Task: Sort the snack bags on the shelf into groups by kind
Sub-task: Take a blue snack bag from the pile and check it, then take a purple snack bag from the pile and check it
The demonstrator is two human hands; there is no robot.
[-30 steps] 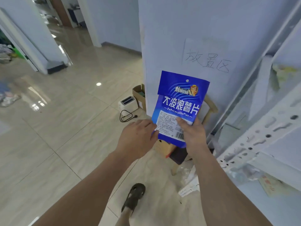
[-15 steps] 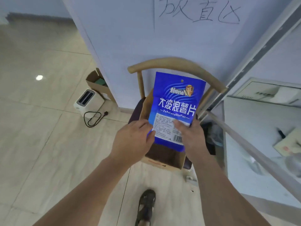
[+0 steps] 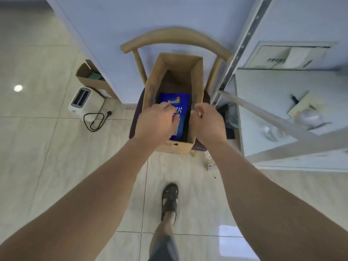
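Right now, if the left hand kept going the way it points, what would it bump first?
Probably the blue snack bag inside the cardboard box; the left hand reaches down over it, though depth is unclear.

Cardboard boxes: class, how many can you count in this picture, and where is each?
2. One open cardboard box stands on the wooden chair, with a blue snack bag inside. A second, smaller box sits on the floor behind the white toaster. More could be hidden.

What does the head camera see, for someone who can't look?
A blue snack bag lies inside an open cardboard box on a wooden chair. The left hand and right hand hover above the box.
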